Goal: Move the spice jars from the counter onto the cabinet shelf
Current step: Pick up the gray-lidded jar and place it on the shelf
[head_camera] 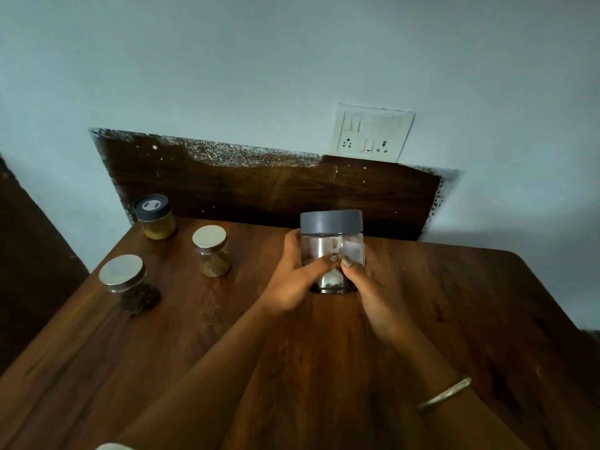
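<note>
A clear jar with a grey lid point(331, 235) and dark spice at its bottom stands upright on the wooden counter point(454, 319). My left hand point(295, 280) grips its left side and my right hand point(373, 287) grips its right side, thumbs meeting on the front. To the left stand three smaller jars: a dark-lidded jar of yellow spice point(155, 217) at the back, a metal-lidded jar of brown spice point(211, 251), and a metal-lidded jar of dark spice point(128, 282) nearest the left edge. No cabinet shelf is in view.
A dark wooden back panel point(259, 186) rises behind the counter against a pale wall. A white socket plate point(371, 133) sits above it. The counter's left edge drops beside dark furniture point(29, 254). A metal bangle point(444, 393) circles my right wrist.
</note>
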